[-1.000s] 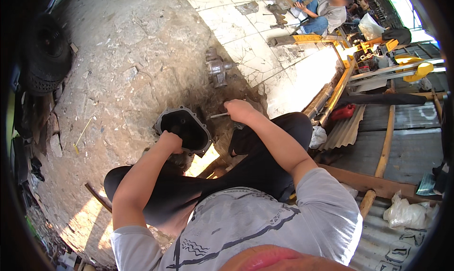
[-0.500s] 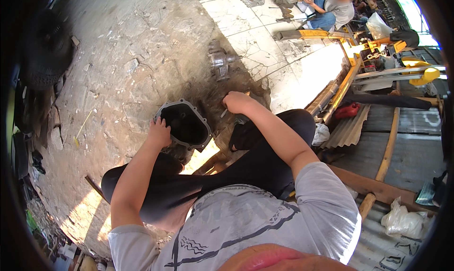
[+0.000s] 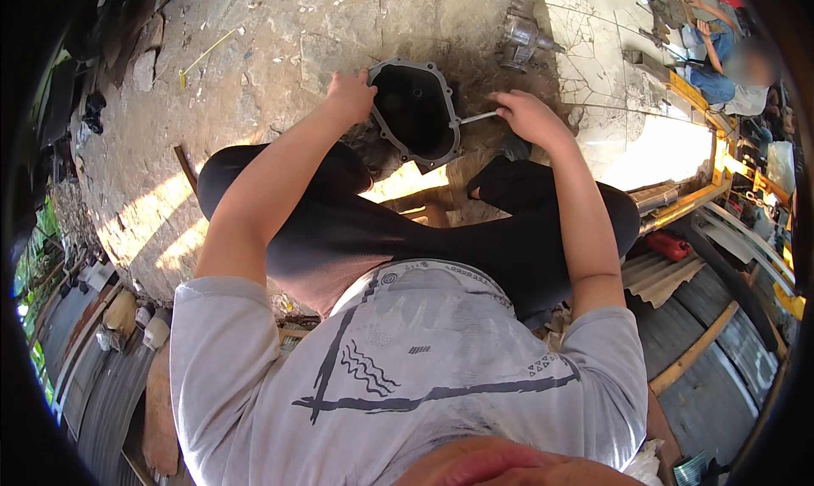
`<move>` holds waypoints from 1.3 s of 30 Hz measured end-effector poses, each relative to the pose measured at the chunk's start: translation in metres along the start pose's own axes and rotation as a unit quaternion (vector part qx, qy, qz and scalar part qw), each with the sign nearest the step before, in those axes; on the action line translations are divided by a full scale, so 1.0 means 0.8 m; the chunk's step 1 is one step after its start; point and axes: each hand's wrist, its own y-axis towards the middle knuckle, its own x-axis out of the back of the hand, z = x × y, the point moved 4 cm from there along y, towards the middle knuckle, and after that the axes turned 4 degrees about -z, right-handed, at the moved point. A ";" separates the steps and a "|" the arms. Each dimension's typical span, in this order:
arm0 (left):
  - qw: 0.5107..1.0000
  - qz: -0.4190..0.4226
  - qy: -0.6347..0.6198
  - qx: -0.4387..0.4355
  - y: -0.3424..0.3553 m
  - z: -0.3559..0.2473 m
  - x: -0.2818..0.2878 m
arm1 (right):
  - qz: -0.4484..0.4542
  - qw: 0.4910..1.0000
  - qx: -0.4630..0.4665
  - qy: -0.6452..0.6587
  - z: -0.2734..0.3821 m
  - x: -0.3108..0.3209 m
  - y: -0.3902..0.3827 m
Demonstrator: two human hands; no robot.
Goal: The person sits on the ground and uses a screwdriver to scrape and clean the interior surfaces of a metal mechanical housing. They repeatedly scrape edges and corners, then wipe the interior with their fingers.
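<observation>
Between my knees stands a grey metal gearbox-like housing [image 3: 437, 159], its dark hollow facing up and its flanged rim dotted with bolt holes. My left hand [image 3: 352, 96] has its fingers curled over the rim at the upper left. A slim silver hand tool [image 3: 481, 116], wrench-like in shape, is held in my right hand [image 3: 530, 117]. The tool's far end meets the right side of the rim. Whether that end sits on a bolt is too small to tell. The inside of the housing is mostly in shadow.
A smaller metal casting [image 3: 521, 35] with a protruding shaft lies on the ground beyond my right hand. Yellow metal frame parts [image 3: 691, 202] and a red container [image 3: 668, 245] are at the right. Another person [image 3: 721, 75] sits at the far right.
My view has swung to the right and down, shifting the scene. My right hand has brought the silver tool to the housing's rim. My left hand stays on the rim.
</observation>
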 end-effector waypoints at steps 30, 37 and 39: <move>0.986 0.138 -0.086 0.034 0.005 -0.004 0.046 | -0.137 0.947 0.069 -0.281 0.095 -0.134 0.098; 0.987 0.143 -0.075 0.024 0.019 -0.002 0.026 | -0.034 0.982 -0.013 -0.184 0.092 -0.140 0.122; 0.987 0.145 -0.072 0.015 0.025 -0.005 0.018 | -0.085 0.971 -0.005 -0.224 0.095 -0.131 0.120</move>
